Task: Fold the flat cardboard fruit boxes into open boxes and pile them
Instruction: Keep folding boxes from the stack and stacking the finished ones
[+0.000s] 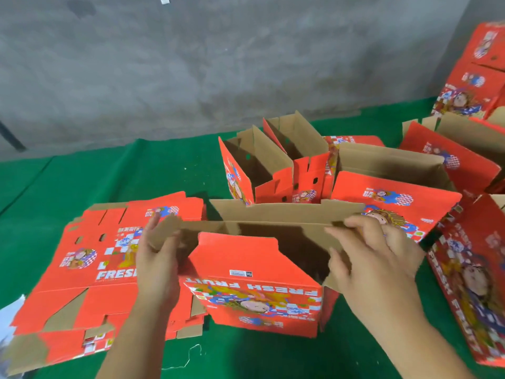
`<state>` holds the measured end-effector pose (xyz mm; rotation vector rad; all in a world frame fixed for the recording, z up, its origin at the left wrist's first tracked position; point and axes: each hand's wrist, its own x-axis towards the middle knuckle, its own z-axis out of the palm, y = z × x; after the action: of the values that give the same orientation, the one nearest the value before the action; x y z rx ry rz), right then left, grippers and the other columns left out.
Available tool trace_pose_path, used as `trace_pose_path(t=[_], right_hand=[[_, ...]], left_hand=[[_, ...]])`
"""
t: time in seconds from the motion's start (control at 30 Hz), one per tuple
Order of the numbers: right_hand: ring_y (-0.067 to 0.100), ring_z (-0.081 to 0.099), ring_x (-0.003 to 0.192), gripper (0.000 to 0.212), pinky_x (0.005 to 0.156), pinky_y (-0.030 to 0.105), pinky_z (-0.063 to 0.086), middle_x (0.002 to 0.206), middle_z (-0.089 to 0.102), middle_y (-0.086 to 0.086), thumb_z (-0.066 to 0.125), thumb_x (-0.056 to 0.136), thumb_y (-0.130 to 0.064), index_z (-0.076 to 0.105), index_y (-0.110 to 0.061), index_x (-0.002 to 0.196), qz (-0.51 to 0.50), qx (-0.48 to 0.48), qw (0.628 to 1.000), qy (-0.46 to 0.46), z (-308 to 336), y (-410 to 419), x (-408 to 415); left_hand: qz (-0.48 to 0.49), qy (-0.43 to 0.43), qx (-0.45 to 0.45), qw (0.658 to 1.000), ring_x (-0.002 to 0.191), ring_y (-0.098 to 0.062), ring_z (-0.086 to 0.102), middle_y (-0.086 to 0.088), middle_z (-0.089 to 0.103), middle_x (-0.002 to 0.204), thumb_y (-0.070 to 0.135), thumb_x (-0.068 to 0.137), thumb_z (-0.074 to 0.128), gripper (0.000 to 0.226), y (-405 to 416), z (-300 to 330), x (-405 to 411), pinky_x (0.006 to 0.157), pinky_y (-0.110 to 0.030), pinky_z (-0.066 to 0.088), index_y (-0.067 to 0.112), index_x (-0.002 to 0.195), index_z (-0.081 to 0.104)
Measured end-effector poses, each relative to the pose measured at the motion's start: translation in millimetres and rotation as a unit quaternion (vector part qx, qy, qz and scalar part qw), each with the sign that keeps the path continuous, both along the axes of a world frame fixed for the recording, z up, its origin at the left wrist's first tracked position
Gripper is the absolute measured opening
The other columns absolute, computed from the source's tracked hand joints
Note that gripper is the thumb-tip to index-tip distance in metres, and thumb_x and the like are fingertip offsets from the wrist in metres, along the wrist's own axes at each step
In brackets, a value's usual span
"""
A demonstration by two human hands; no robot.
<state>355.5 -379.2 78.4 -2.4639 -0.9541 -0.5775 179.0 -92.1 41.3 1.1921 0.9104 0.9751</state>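
Red "FRESH FRUIT" box [262, 285], left hand [157, 265] and right hand [374, 258] gripping its flaps

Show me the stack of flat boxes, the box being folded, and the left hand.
stack of flat boxes [90, 258], head view, top sheet's red face.
box being folded [254, 294], head view, near red wall.
left hand [157, 266], head view, back of hand.

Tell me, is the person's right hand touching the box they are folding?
Touching. The head view shows the right hand with fingers curled over the brown end flap of the half-opened box, gripping it.
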Motion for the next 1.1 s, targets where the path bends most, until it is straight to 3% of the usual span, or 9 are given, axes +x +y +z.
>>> trace_pose_path(t=[0.13, 0.4, 0.5, 0.57, 0.63, 0.7, 0.77, 0.93, 1.1], right_hand=[[0.029, 0.068, 0.080, 0.020, 0.068, 0.040, 0.050, 0.085, 0.075, -0.006, 0.059, 0.091, -0.024, 0.077, -0.025, 0.101, 0.028, -0.002, 0.998, 0.051, 5.2, 5.8, -4.5], [0.020, 0.059, 0.111, 0.034, 0.094, 0.031, 0.029, 0.111, 0.065, -0.015, 0.058, 0.090, -0.034, 0.068, -0.029, 0.122, -0.023, 0.127, 0.989, 0.074, -0.1, 50.1, -72.1], [0.003, 0.030, 0.147, 0.092, 0.109, 0.024, 0.030, 0.163, 0.020, -0.020, 0.061, 0.081, -0.059, 0.016, -0.045, 0.159, 0.088, 0.091, 0.947, 0.297, -11.4, 70.1, -112.3], [0.006, 0.019, 0.155, 0.122, 0.103, 0.019, 0.038, 0.159, -0.039, -0.024, 0.073, 0.074, -0.051, -0.021, -0.058, 0.152, 0.143, 0.008, 0.909, 0.391, -26.6, 74.0, -135.4], [0.018, 0.025, 0.155, 0.126, 0.100, 0.022, 0.048, 0.150, -0.052, -0.023, 0.075, 0.078, -0.032, -0.026, -0.060, 0.149, 0.173, 0.006, 0.900, 0.400, -39.1, 81.0, -150.6], [0.017, 0.008, 0.159, 0.105, 0.117, 0.041, 0.040, 0.164, -0.033, -0.018, 0.053, 0.092, -0.008, -0.018, -0.055, 0.155, 0.183, 0.094, 0.903, 0.378, -42.0, 86.2, -152.5], [0.017, 0.024, 0.156, 0.090, 0.117, 0.051, 0.039, 0.171, 0.011, -0.009, 0.043, 0.097, -0.001, 0.004, -0.049, 0.160, 0.161, 0.184, 0.891, 0.383, -35.3, 82.6, -145.4], [0.003, 0.067, 0.095, 0.074, 0.083, 0.031, 0.057, 0.113, 0.071, -0.017, 0.056, 0.083, 0.002, 0.056, -0.051, 0.134, 0.082, 0.244, 0.914, 0.315, -11.6, 48.3, -125.3], [0.004, 0.040, 0.040, 0.028, 0.040, 0.016, 0.034, 0.048, 0.052, -0.011, 0.052, 0.066, -0.021, 0.070, -0.031, 0.084, -0.058, 0.416, 0.865, 0.274, 10.6, -11.3, -60.4]], left_hand=[[-0.290, 0.181, -0.022, 0.939, 0.076, -0.016, 0.057, -0.003, 0.070, 0.084, 0.048, 0.080, 0.071, 0.033, -7.6, -16.6, -15.6, 0.078, -0.037, 0.051, 0.025, 0.103, 0.076], [-0.066, 0.050, 0.024, 0.996, 0.051, -0.016, 0.061, 0.002, 0.072, 0.068, 0.014, 0.108, 0.050, 0.022, -28.2, -14.4, -11.4, 0.054, -0.030, 0.050, 0.016, 0.100, 0.070], [-0.099, -0.012, 0.011, 0.995, 0.099, -0.027, 0.072, -0.002, 0.074, 0.114, 0.019, 0.107, 0.051, 0.027, -55.8, -6.6, -12.3, 0.087, -0.047, 0.059, 0.022, 0.130, 0.063], [-0.193, -0.051, 0.042, 0.979, 0.133, -0.013, 0.057, 0.012, 0.063, 0.140, 0.033, 0.101, 0.055, 0.046, -81.3, -3.8, -21.8, 0.111, -0.038, 0.047, 0.035, 0.147, 0.050], [-0.312, -0.063, 0.090, 0.944, 0.141, 0.000, 0.045, 0.020, 0.052, 0.149, 0.039, 0.099, 0.056, 0.056, -96.9, -4.0, -29.8, 0.114, -0.022, 0.039, 0.044, 0.153, 0.039], [-0.412, -0.041, 0.109, 0.904, 0.145, -0.005, 0.040, 0.013, 0.041, 0.156, 0.054, 0.096, 0.056, 0.066, -100.5, -2.0, -33.9, 0.120, -0.031, 0.032, 0.047, 0.157, 0.030], [-0.449, 0.004, 0.145, 0.882, 0.132, -0.010, 0.051, 0.010, 0.040, 0.151, 0.080, 0.087, 0.050, 0.081, -98.2, 5.1, -30.3, 0.114, -0.027, 0.037, 0.044, 0.157, 0.030], [-0.371, 0.065, 0.158, 0.913, 0.129, 0.005, 0.048, 0.017, 0.048, 0.138, 0.066, 0.097, 0.046, 0.049, -92.3, 18.3, -23.5, 0.109, -0.016, 0.035, 0.049, 0.143, 0.046], [-0.256, 0.104, 0.043, 0.960, 0.130, 0.000, 0.049, 0.011, 0.049, 0.145, 0.033, 0.103, 0.058, 0.046, -60.8, 11.6, -5.0, 0.112, -0.034, 0.039, 0.037, 0.148, 0.045]])
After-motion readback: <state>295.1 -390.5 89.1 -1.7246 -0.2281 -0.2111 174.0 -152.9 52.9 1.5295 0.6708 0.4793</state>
